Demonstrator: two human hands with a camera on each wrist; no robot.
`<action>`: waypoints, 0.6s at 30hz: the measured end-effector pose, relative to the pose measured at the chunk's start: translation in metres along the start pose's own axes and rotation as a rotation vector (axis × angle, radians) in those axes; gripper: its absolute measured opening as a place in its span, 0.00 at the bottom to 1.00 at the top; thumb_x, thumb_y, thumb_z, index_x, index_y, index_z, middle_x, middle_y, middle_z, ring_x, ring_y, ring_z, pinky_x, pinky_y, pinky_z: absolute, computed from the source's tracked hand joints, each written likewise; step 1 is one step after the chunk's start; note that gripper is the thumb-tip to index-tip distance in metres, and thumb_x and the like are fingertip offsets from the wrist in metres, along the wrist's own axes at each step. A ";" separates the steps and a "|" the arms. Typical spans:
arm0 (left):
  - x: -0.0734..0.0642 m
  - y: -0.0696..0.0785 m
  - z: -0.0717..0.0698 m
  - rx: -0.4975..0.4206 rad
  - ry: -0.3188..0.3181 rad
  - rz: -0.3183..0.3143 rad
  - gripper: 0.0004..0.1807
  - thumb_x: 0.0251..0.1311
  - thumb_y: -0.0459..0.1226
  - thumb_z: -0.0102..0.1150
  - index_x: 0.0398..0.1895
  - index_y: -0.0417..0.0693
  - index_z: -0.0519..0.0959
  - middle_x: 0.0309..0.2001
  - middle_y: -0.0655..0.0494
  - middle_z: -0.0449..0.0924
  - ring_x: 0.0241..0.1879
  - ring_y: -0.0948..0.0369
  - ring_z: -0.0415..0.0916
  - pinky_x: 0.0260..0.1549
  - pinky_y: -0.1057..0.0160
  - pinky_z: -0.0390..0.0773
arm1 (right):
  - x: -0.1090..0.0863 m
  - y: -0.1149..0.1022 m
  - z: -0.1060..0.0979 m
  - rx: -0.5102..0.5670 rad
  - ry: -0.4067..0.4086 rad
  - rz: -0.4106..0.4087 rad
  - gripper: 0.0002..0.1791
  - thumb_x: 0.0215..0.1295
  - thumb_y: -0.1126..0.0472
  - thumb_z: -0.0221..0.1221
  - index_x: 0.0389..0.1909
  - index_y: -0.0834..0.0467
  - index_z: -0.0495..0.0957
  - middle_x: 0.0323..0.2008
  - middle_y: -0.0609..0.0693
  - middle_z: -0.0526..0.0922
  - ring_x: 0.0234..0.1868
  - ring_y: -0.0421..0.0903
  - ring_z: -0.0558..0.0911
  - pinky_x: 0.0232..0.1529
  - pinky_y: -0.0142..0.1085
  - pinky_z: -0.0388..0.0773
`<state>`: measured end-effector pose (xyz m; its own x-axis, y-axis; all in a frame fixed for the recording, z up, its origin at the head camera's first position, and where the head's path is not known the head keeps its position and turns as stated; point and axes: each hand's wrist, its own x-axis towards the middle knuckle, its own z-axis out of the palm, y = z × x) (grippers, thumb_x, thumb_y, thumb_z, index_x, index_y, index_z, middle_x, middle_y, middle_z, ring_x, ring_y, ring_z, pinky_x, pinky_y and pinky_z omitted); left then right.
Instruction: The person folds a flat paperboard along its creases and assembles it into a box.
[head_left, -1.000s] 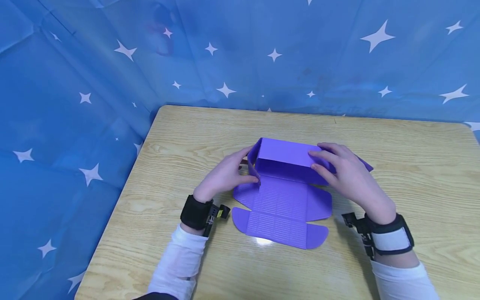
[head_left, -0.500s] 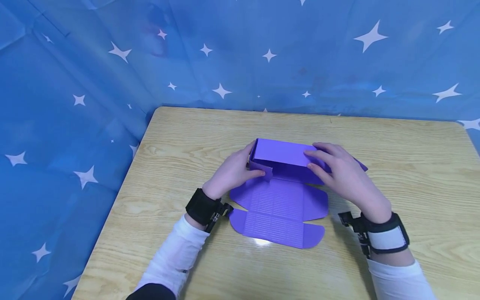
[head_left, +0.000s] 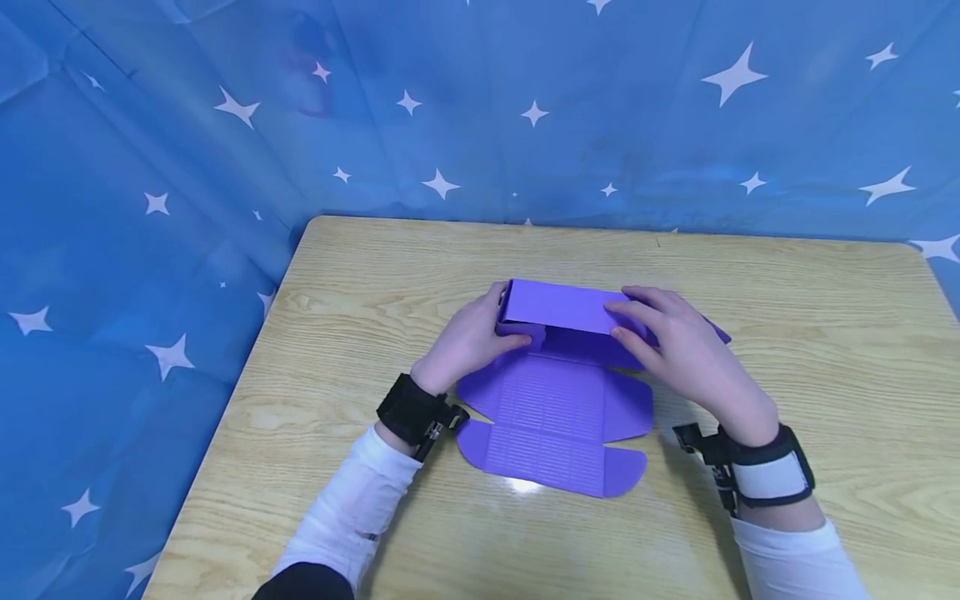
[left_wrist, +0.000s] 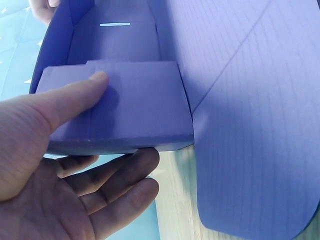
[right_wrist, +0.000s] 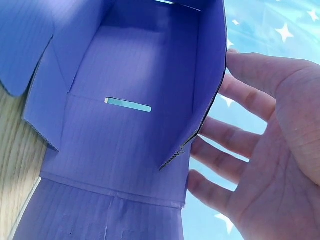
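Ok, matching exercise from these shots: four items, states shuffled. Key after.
Items:
1. left hand
2. right hand
3. purple box
4. backdrop

States:
a. blue with pale stars
b. fingertips at the right end of the top panel
c. partly folded, one section spread out toward the person
d. thumb laid over the end panel, at the left

Pairs: 1-d, 2-b, 3-c, 4-a

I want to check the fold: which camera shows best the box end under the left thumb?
Left wrist: the box end is large and close, partly under the left hand. The head view shows it small, partly covered; right wrist, not clearly.
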<state>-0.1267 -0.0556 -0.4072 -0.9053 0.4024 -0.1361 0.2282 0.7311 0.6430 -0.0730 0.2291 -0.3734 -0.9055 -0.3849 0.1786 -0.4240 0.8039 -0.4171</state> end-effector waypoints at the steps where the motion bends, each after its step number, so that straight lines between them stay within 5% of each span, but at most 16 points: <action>1: 0.000 0.000 0.001 0.004 0.008 0.001 0.47 0.65 0.47 0.72 0.80 0.40 0.58 0.66 0.41 0.81 0.66 0.47 0.80 0.64 0.48 0.81 | 0.000 0.000 0.000 0.000 -0.002 0.001 0.21 0.76 0.58 0.62 0.65 0.58 0.81 0.68 0.68 0.77 0.70 0.69 0.75 0.69 0.68 0.72; 18: 0.004 0.002 0.008 0.077 0.104 -0.015 0.34 0.69 0.41 0.67 0.73 0.41 0.67 0.59 0.38 0.85 0.55 0.44 0.86 0.52 0.45 0.85 | 0.000 0.000 0.001 0.000 0.006 -0.005 0.21 0.76 0.58 0.62 0.66 0.58 0.81 0.69 0.67 0.77 0.70 0.68 0.75 0.68 0.67 0.73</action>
<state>-0.1270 -0.0479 -0.4120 -0.9401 0.3348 -0.0637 0.2379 0.7785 0.5808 -0.0726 0.2285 -0.3740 -0.9036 -0.3861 0.1858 -0.4283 0.8019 -0.4165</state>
